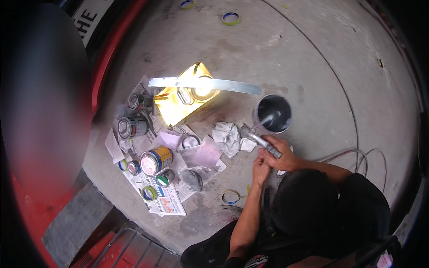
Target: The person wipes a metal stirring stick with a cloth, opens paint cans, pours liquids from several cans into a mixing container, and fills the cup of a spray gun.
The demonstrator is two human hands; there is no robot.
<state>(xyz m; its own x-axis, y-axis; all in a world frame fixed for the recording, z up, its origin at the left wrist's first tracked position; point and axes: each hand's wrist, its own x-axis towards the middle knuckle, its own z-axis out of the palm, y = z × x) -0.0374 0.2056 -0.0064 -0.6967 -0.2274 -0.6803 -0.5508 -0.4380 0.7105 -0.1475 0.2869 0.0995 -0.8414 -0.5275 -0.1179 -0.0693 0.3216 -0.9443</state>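
In front of me both hands are together around a paint-smeared silver tool (270,148) with a thick grey head and a straight shaft. My right hand (285,153) is closed around its lower part. Against it, my left hand (261,169) is closed at the shaft's near side, its fingers partly hidden. The tool's head points up and left, close to a round pot (273,114) with dark, shiny grey inside. Beside the head lie crumpled white rags (227,137). A gold rectangular tin (172,109) stands farther left, with a pale flat strip (237,86) across its top.
Newspaper (172,206) at left carries several cans, including a yellow and blue one (161,158), and a pink sheet (208,152). Tape rolls (231,197) lie about on the concrete floor. A hose (336,156) curves at right. Red bodywork (103,67) rises at left.
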